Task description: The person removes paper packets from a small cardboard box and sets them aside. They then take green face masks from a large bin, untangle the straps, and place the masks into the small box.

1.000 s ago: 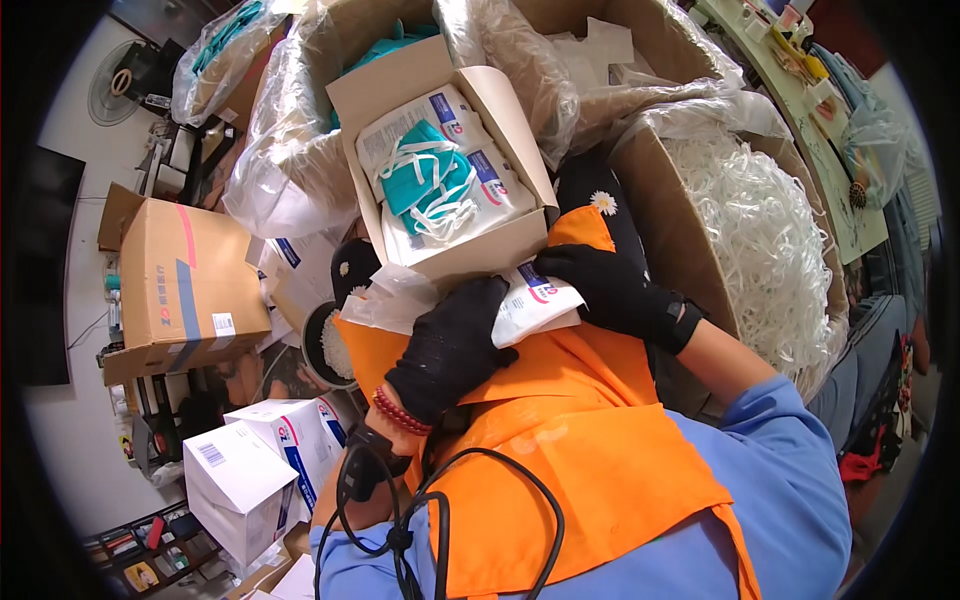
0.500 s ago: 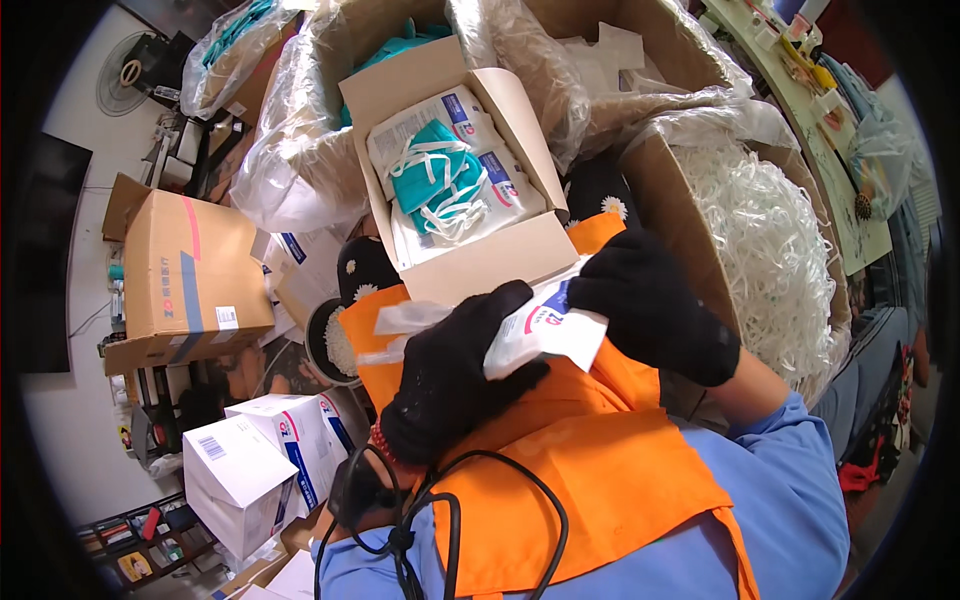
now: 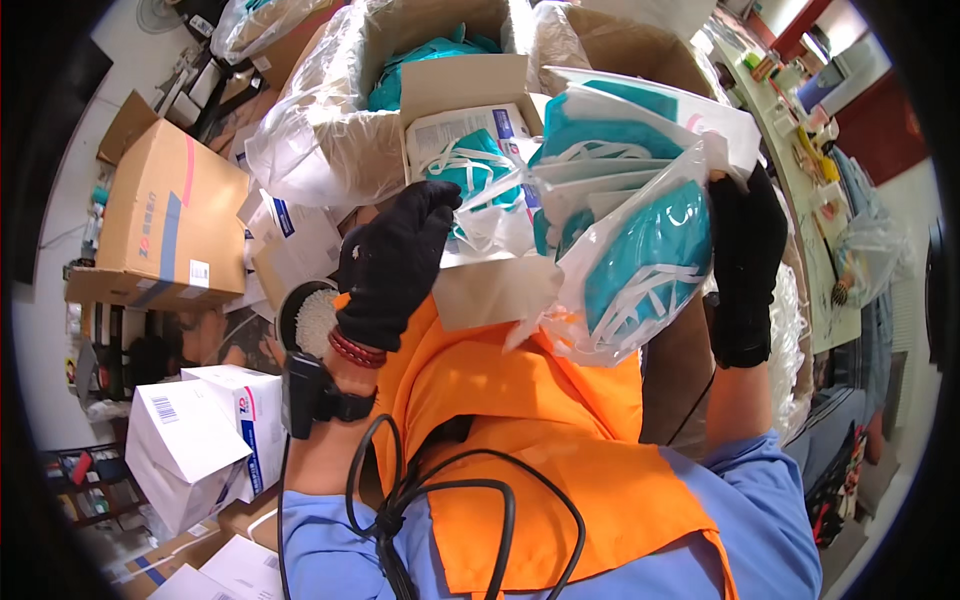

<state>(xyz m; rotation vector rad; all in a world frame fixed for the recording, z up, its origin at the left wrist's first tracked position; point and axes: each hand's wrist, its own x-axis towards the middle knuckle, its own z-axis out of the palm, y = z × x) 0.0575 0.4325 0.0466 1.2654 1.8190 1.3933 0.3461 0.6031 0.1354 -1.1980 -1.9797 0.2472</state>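
Bag (image 3: 645,260), glossy, clear, crinkled, in pinched right grip (image 3: 745,240); left grip (image 3: 395,255) curled, hold unclear.

Worn on the head, left one of a pair, looking steeply down along the orange apron (image 3: 570,530). Near to the left hand (image 3: 395,265) and right hand (image 3: 748,265), framing both from above and behind. Wide enough to take in the wall (image 3: 50,335) at left and the table (image 3: 838,322) at right, bending straight edges toward a dark round rim.
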